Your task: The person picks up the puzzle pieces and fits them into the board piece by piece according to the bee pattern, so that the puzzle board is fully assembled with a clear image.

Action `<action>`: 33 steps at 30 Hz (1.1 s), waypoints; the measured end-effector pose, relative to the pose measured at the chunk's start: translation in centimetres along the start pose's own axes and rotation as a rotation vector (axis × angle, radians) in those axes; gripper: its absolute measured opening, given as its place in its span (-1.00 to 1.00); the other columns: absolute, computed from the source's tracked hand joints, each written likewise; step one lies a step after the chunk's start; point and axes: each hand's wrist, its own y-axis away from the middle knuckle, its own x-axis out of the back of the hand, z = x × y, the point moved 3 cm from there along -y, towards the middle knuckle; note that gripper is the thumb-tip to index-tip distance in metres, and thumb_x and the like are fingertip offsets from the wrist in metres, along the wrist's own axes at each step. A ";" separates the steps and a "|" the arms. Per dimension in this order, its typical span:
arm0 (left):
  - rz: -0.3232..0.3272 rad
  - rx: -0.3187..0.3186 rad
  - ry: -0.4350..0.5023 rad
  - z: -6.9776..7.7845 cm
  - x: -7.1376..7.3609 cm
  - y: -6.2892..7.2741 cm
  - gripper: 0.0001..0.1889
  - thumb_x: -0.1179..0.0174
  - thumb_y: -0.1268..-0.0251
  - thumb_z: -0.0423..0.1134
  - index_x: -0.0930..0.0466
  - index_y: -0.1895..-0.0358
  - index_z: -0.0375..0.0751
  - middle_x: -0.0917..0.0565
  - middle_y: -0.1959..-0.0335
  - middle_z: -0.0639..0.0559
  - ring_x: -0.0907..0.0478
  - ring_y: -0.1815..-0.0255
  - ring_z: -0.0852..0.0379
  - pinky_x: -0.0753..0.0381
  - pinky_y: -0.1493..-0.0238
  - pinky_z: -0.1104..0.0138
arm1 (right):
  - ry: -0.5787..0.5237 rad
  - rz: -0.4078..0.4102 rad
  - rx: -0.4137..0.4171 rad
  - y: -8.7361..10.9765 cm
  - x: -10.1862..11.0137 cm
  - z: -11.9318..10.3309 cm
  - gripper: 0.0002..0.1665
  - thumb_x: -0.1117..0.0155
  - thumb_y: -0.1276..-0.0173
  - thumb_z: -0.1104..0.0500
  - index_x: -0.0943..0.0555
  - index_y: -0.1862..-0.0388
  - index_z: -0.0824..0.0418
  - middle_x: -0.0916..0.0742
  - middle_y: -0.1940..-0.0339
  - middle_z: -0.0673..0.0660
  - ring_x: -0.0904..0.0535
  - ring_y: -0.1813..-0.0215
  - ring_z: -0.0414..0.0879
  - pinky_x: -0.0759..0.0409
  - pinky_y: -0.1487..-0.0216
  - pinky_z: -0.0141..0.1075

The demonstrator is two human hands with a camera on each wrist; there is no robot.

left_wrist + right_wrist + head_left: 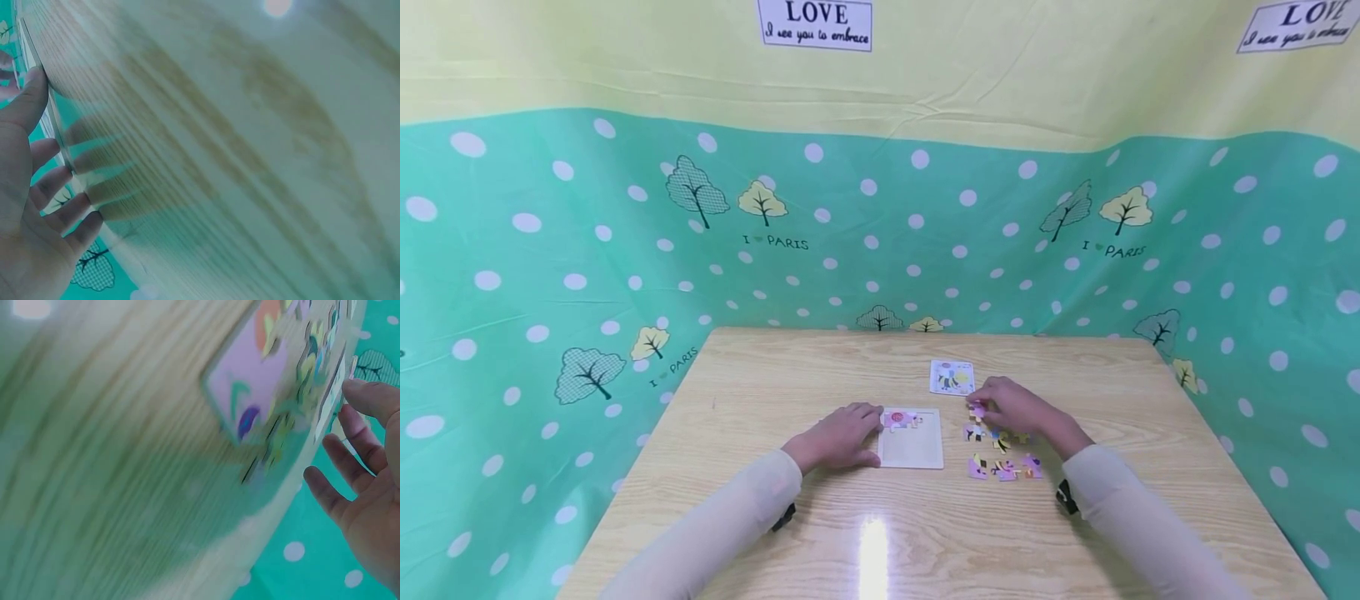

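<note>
A white puzzle tray (913, 450) lies on the table, with joined pink pieces (901, 418) along its top edge. My left hand (842, 437) rests at the tray's left side, its thumb near the lower corner and its fingertips at the upper part of that edge. To the right of the tray, my right hand (1018, 408) pinches a pink puzzle piece (976, 410) between thumb and fingers. Just below lie loose pieces with yellow and black patches (1002, 442). Another row of pink pieces (1004, 471) is nearer me. In the right wrist view the fingertips are beyond a pink piece (247, 387).
A square picture card (952, 377) with a bee lies behind the tray, close to my right fingers. The wooden table (790, 367) reaches back to a green dotted cloth (820, 283) hanging around it. Light glares off the tabletop near its front.
</note>
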 end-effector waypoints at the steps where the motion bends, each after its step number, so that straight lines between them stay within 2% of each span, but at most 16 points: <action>1: -0.001 0.001 0.000 0.0 0.0 0.0 -0.31 -0.25 -0.28 0.30 -0.52 -0.29 -0.13 -0.38 -0.53 -0.17 -0.32 -0.54 -0.16 -0.34 -0.57 0.00 | 0.006 -0.001 0.006 -0.1 -0.1 -0.2 -0.56 -0.35 -0.39 0.18 -0.66 -0.25 0.11 -0.68 0.13 -0.05 -0.50 0.12 -0.21 -0.63 0.02 -0.26; 11: 0.000 0.004 0.002 0.1 -0.1 -0.1 -0.31 -0.27 -0.27 0.29 -0.53 -0.29 -0.12 -0.38 -0.53 -0.18 -0.32 -0.54 -0.17 -0.35 -0.56 -0.02 | 0.041 0.005 0.105 -1.4 -0.7 -2.4 -0.57 -0.39 -0.38 0.16 -0.68 -0.22 0.16 -0.74 0.06 0.03 -0.60 0.00 -0.08 -0.66 -0.13 -0.08; 18: -0.004 0.008 0.012 0.1 0.0 0.0 -0.32 -0.27 -0.27 0.28 -0.53 -0.29 -0.12 -0.38 -0.53 -0.18 -0.32 -0.54 -0.17 -0.36 -0.55 -0.03 | 0.056 -0.013 0.115 -2.6 -1.3 -3.9 -0.61 -0.36 -0.42 0.13 -0.69 -0.22 0.08 -0.70 0.13 -0.05 -0.54 0.08 -0.18 -0.64 -0.06 -0.18; 25: 0.000 0.003 0.012 0.0 -0.2 0.0 -0.31 -0.27 -0.27 0.29 -0.53 -0.29 -0.12 -0.37 -0.53 -0.18 -0.32 -0.54 -0.17 -0.34 -0.56 -0.02 | 0.026 -0.032 0.112 -3.6 -2.0 -5.5 -0.59 -0.37 -0.39 0.17 -0.69 -0.22 0.11 -0.74 0.02 0.01 -0.59 -0.06 -0.08 -0.63 -0.24 -0.08; 28: 0.002 0.003 0.012 -0.1 -0.3 0.0 -0.32 -0.27 -0.27 0.29 -0.53 -0.29 -0.11 -0.38 -0.53 -0.17 -0.32 -0.54 -0.16 -0.34 -0.56 -0.01 | 0.027 -0.039 0.101 -3.8 -2.3 -6.0 -0.60 -0.36 -0.41 0.16 -0.69 -0.21 0.10 -0.74 0.02 0.03 -0.59 -0.07 -0.07 -0.62 -0.25 -0.08; 33: 0.000 0.005 0.013 -0.2 -0.4 -0.1 -0.32 -0.25 -0.29 0.30 -0.51 -0.30 -0.10 -0.36 -0.54 -0.15 -0.31 -0.55 -0.14 -0.33 -0.57 0.00 | 0.054 -0.036 0.104 -4.3 -2.6 -6.5 -0.64 -0.35 -0.43 0.13 -0.71 -0.19 0.05 -0.72 0.09 -0.02 -0.55 0.02 -0.14 -0.63 -0.14 -0.16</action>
